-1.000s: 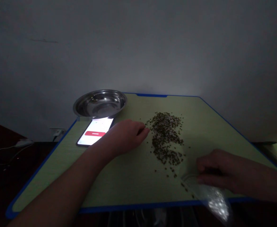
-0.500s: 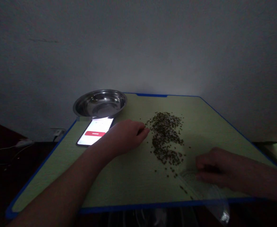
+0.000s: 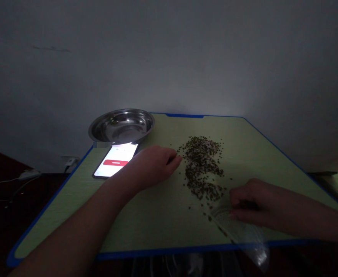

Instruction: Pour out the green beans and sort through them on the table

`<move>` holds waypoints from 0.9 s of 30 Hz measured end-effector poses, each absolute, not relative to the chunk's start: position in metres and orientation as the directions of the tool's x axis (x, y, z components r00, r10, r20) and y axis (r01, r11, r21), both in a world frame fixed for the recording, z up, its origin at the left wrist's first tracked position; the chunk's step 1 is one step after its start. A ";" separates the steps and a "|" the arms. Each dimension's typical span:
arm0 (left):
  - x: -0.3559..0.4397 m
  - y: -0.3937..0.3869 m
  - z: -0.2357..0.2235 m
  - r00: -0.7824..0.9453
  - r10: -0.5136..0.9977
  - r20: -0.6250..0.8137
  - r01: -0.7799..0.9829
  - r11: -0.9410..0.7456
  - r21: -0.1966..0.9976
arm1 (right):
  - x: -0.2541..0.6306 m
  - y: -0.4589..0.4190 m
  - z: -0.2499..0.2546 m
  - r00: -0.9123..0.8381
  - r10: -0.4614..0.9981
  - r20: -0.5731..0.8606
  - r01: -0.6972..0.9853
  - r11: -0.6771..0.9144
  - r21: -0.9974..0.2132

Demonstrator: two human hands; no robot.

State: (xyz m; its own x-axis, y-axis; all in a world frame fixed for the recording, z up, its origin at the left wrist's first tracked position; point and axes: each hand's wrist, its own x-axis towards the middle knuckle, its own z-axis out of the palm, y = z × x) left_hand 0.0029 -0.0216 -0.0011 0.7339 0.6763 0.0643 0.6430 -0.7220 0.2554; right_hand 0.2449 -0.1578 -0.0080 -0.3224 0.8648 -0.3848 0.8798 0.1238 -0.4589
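- The right hand (image 3: 251,204) pinches a clear bag (image 3: 245,234) overhanging the blue front edge (image 3: 157,253) of the table (image 3: 272,161).
- The left hand (image 3: 157,164), loosely curled, is beside the seeds (image 3: 198,167); its grip cannot be told.
- Table surface stretches right of the seeds; a grey wall (image 3: 186,57) stands behind.

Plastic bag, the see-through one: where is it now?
In the head view it's at the lower right: the bag is in the right hand, nearer you than the seeds, across the table's near blue edge.
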 end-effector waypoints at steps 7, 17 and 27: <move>0.003 -0.022 0.000 0.734 0.676 0.056 0.644 -0.721 0.255 | 0.237 -0.153 -0.009 -0.334 0.868 -0.368 0.866 0.129 -0.483; 0.003 -0.022 -0.001 0.733 0.679 0.052 0.647 -0.718 0.258 | 0.235 -0.144 -0.013 -0.337 0.874 -0.349 0.868 0.146 -0.474; 0.003 -0.022 -0.002 0.732 0.679 0.051 0.650 -0.719 0.245 | 0.214 -0.136 -0.010 -0.369 0.876 -0.312 0.860 0.194 -0.472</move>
State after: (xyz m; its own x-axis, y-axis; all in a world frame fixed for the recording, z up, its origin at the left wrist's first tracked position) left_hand 0.0033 -0.0215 -0.0017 0.7325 0.6789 0.0507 0.6498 -0.7194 0.2453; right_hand 0.2145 -0.1356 -0.0104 -0.3690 0.8756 -0.3117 0.8597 0.1942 -0.4724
